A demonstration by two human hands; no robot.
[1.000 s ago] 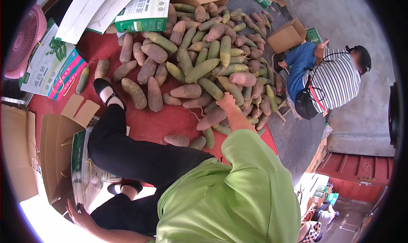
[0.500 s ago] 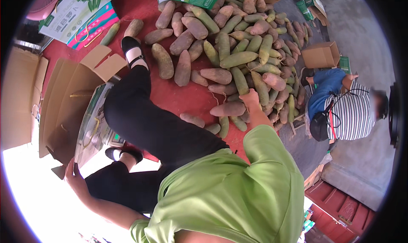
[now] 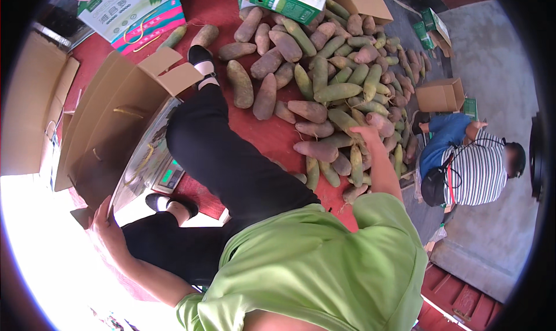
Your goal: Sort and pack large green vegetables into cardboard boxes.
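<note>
Stretching to the near side of the radish heap [image 3: 339,92], the person's right hand [image 3: 370,137] is at the end of a green radish [image 3: 343,121]; from where I stand, I can't tell whether the fingers are wrapped round it. That radish lies on the heap's near part, among other green and pinkish ones. Well to the left of the heap, the left hand [image 3: 109,231] has its fingers at the near edge of an open brown carton [image 3: 130,108]; whether it grips the cardboard, I can't make out. A scale [image 3: 168,177] with a lit display shows beside the carton, on the side toward the heap. Right of the heap sits a co-worker [image 3: 478,169] in stripes.
</note>
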